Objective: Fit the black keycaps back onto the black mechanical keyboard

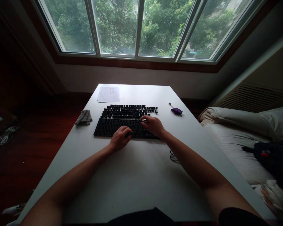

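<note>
Our left hand [120, 138] curls over a black keyboard [103, 128], our right hand [153, 125] bends near loose keys [126, 112]; we cannot tell what either grips.

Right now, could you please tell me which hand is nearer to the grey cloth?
Left: the left hand is at the near side of the keyboard, right of the grey cloth; the right hand is farther right, fingertips by its far edge.
</note>
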Tool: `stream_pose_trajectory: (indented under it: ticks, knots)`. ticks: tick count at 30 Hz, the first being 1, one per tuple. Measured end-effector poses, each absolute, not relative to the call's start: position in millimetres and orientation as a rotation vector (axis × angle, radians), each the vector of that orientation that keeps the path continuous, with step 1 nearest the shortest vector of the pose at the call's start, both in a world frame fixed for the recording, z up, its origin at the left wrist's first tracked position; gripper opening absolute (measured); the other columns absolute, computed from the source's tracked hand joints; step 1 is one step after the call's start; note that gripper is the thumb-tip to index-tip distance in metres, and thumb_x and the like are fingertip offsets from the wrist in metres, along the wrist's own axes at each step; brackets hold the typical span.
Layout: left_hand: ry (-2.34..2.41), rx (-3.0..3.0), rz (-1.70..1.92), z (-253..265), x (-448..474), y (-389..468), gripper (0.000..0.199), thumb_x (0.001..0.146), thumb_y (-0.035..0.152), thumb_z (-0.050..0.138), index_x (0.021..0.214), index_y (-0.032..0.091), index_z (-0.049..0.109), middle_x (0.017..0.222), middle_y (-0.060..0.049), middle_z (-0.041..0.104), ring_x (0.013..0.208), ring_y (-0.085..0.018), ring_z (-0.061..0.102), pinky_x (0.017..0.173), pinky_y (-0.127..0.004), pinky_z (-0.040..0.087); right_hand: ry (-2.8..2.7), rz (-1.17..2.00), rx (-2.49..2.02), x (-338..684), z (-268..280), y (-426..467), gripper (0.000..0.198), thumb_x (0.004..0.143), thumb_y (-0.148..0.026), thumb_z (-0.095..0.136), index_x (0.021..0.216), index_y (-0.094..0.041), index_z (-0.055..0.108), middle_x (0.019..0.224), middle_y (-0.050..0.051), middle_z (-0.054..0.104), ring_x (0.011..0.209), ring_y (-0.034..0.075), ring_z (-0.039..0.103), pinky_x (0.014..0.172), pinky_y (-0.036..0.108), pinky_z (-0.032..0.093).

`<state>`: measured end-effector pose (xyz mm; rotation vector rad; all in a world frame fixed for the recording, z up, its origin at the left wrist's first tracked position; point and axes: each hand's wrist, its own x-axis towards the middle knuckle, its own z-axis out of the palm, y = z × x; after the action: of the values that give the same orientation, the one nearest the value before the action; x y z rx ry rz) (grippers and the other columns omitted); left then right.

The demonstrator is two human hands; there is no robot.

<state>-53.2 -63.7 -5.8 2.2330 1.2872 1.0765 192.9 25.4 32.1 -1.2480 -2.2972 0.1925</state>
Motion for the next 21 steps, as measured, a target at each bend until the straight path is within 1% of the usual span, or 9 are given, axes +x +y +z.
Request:
stream_pose_trajectory:
  ticks: [3, 7, 9, 12, 17, 21]
  knots:
    - [1.336, 2.412, 0.998, -7, -56, -63, 0.029, 0.086, 0.022, 0.064, 0.115, 0.024, 0.065, 0.12, -0.009, 0.062, 0.115, -0.028, 0.055, 0.103, -0.048, 0.045, -2.314, 0.13, -1.37, 210, 30, 60, 0.026, 0.089, -0.036, 0.064, 0.111, -0.025, 0.071, 0.093, 0.005, 0.075, 0.079, 0.021, 0.066, 0.071, 0.029, 0.043]
    - [1.376, 2.522, 0.853, -9, -61, -60, 0.044, 0.082, 0.026, 0.07, 0.125, 0.025, 0.062, 0.128, -0.01, 0.058, 0.122, -0.031, 0.051, 0.106, -0.052, 0.041, -2.366, 0.178, -1.461, 223, 19, 93, 0.029, 0.088, -0.037, 0.066, 0.112, -0.024, 0.071, 0.087, 0.005, 0.074, 0.074, 0.02, 0.065, 0.067, 0.028, 0.042]
    - [1.376, 2.56, 0.785, -9, -63, -59, 0.044, 0.082, 0.027, 0.07, 0.125, 0.024, 0.062, 0.129, -0.011, 0.057, 0.123, -0.032, 0.05, 0.106, -0.052, 0.041, -2.386, 0.203, -1.461, 225, 13, 103, 0.028, 0.088, -0.038, 0.066, 0.112, -0.024, 0.071, 0.084, 0.004, 0.073, 0.073, 0.019, 0.064, 0.066, 0.027, 0.041]
    - [1.362, 2.604, 0.723, -8, -65, -56, 0.043, 0.083, 0.028, 0.069, 0.125, 0.024, 0.062, 0.126, -0.012, 0.057, 0.12, -0.032, 0.05, 0.104, -0.051, 0.042, -2.412, 0.239, -1.48, 224, 6, 111, 0.028, 0.087, -0.036, 0.065, 0.112, -0.024, 0.071, 0.082, 0.003, 0.072, 0.073, 0.019, 0.063, 0.065, 0.027, 0.039]
    - [1.343, 2.634, 0.696, -6, -67, -55, 0.037, 0.082, 0.028, 0.07, 0.118, 0.026, 0.064, 0.117, -0.01, 0.059, 0.108, -0.029, 0.053, 0.096, -0.048, 0.044, -2.43, 0.32, -1.531, 222, -1, 116, 0.028, 0.086, -0.034, 0.065, 0.112, -0.024, 0.07, 0.083, 0.003, 0.072, 0.069, 0.016, 0.06, 0.062, 0.026, 0.037]
    - [1.346, 2.642, 0.686, -5, -68, -57, 0.034, 0.081, 0.03, 0.071, 0.115, 0.026, 0.064, 0.115, -0.009, 0.059, 0.107, -0.029, 0.052, 0.094, -0.046, 0.043, -2.438, 0.305, -1.55, 219, -5, 117, 0.028, 0.086, -0.034, 0.066, 0.111, -0.023, 0.07, 0.086, 0.004, 0.072, 0.071, 0.016, 0.061, 0.062, 0.025, 0.036]
